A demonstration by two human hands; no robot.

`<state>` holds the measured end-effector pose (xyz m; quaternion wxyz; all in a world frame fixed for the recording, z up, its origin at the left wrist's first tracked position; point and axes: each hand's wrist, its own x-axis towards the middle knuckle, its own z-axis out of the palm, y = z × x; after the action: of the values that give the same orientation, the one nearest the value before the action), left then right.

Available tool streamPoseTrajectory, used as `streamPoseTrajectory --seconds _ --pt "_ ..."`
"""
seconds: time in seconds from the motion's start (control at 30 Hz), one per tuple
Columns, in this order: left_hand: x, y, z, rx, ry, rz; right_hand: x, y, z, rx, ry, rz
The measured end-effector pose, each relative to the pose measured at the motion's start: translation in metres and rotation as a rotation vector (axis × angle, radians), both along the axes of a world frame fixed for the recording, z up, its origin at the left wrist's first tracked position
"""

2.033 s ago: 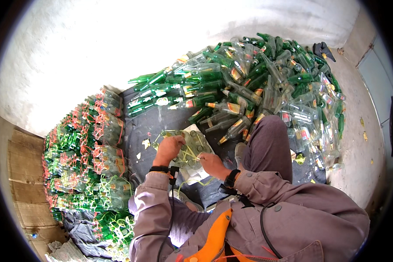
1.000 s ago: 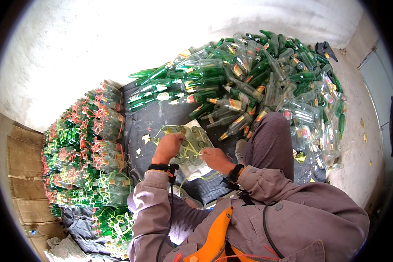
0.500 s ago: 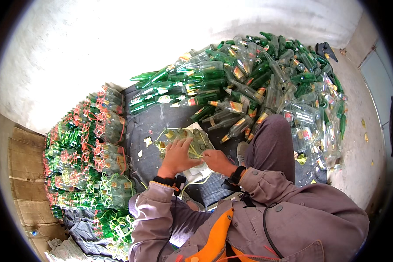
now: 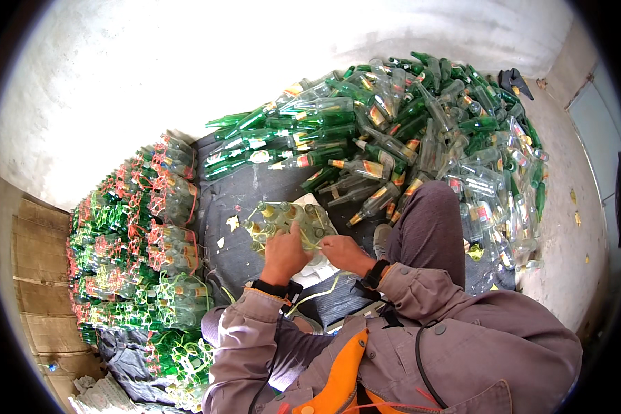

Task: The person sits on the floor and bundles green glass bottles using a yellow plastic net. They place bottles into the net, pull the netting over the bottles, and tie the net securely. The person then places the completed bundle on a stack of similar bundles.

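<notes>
Head view, only one: main change is the left hand (image 4: 286, 254), spread wide over the bottle bundle (image 4: 309, 222) half a second ago, now drawn in with fingers curled at the bundle's near side, thumb pointing away from the person; whether it grips strap or glass, can't tell, fingertips hidden. Right hand (image 4: 345, 252) barely shifted, closed with the strap (image 4: 329, 289) pinched at its fingertips, just beside the left. Reads as both hands regrouped at one spot of the binding, work there unfinished: a loose yellow-green length hangs past the near edge of the board (image 4: 315, 278). Bundle sits on that pale board, covering most of it and reaching over its left edge; right corner and near edge bare. Containers: bundle is clear glass, round ends facing up, strap across the top; mouths or bases, can't tell; seems empty, too small to be sure. Bottle heap (image 4: 428, 131) lies loose along the far and right edges of the dark mat (image 4: 245, 196), green and clear mixed, some with orange or red labels, no liquid made out. Bottle stack (image 4: 141, 241) along the mat's left edge, tied with red and yellow-green bands, contents unreadable.
</notes>
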<state>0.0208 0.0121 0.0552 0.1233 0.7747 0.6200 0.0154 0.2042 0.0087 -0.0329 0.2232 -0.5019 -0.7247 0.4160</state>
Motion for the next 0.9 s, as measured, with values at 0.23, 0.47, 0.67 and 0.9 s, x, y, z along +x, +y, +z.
streamPoseTrajectory --seconds 0.23,0.47,0.67,0.9 --pt "-0.004 -0.005 -0.004 0.016 -0.02 -0.093 0.004 0.002 0.012 -0.043 0.01 0.088" --pt "-0.01 -0.005 -0.01 -0.009 -0.049 -0.094 0.007 0.001 0.005 0.001 0.027 0.12" --pt "-0.012 -0.006 -0.012 -0.01 -0.071 -0.08 0.01 0.001 0.014 0.07 -0.002 0.151" --pt "-0.016 -0.005 -0.018 -0.022 -0.054 -0.078 0.01 0.004 0.016 0.017 0.009 0.099"
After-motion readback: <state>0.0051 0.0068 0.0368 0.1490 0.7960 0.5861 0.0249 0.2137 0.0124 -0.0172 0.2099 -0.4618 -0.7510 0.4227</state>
